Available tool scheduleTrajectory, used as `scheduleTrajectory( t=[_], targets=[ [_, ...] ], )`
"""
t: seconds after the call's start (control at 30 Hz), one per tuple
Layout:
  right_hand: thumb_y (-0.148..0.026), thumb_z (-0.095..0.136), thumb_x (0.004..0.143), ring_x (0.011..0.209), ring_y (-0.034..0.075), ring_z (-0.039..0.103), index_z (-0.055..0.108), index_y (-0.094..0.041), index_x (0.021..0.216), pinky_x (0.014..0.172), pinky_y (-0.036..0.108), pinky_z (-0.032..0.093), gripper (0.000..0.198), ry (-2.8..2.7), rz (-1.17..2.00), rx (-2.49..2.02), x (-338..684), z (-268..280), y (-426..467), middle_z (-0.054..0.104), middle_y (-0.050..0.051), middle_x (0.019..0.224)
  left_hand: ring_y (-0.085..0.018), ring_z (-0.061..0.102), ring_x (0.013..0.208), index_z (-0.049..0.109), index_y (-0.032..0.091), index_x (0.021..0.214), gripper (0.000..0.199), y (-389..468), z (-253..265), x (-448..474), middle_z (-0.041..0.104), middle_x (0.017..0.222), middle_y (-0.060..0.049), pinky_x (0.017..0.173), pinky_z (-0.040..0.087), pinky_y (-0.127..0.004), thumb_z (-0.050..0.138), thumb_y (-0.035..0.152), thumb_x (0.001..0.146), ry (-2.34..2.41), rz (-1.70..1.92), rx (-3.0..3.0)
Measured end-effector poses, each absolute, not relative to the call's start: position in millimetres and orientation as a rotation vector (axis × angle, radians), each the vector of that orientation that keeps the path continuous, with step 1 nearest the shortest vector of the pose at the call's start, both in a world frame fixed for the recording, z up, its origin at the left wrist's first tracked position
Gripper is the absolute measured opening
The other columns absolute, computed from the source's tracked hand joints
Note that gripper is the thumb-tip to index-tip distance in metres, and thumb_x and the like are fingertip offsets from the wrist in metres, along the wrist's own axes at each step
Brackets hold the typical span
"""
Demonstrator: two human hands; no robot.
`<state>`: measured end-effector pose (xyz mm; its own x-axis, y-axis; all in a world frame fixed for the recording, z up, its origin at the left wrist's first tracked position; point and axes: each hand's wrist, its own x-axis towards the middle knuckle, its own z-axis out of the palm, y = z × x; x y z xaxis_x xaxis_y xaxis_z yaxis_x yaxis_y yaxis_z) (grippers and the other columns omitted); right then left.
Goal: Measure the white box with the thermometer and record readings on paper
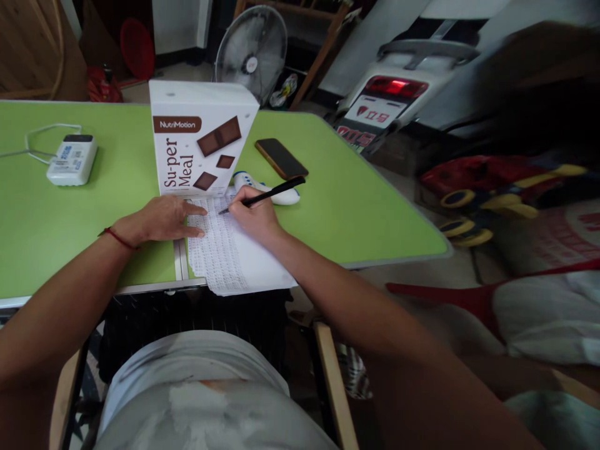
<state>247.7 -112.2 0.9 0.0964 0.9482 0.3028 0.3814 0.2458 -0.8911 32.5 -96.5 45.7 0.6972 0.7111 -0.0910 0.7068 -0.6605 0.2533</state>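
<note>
My right hand [255, 215] grips a black pen [276, 189], its tip down on a sheet of paper [262, 262]. Dense rows of handwriting fill the left part of the sheet, while its right part is blank. At the paper's left edge rests my left hand [171, 220], thumb and forefinger spread apart on the sheet. A white NutriMotion box [199, 140] stands upright just beyond both hands. Partly behind my right hand lies a white and blue handheld device [285, 195], whose kind I cannot tell.
A dark phone [281, 157] lies on the green table [365, 219] to the right of the box. Farther left sits a white charger-like block [72, 159] with a cable. Behind the table stand a fan [252, 56] and a white scooter [398, 81].
</note>
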Motion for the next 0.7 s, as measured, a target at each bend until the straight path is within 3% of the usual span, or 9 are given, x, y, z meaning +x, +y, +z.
scheduleTrajectory(
  t=[0.23,0.7],
  targets=[
    [-0.006,0.057,0.070,0.054,0.010,0.037,0.044,-0.023,0.053,0.059,0.030,0.033,0.027,-1.436,0.685,-1.304,250.1,-3.6,-110.4,0.042,-0.008,0.050,-0.024,0.069,0.079,0.070,0.023,0.133,0.057,-95.2,43.4,31.8,0.072,0.071,-0.003,0.072,0.046,-0.030,0.066,0.055,0.087,1.099,0.058,2.649],
    [-0.005,0.059,0.067,0.056,0.011,0.035,0.042,-0.023,0.050,0.059,0.031,0.033,0.031,-1.467,0.667,-1.334,249.5,0.0,-110.5,0.039,-0.007,0.051,-0.023,0.067,0.072,0.071,0.024,0.133,0.057,-93.6,41.2,31.3,0.069,0.065,-0.001,0.068,0.044,-0.029,0.066,0.056,0.086,1.095,0.053,2.675]
  ],
)
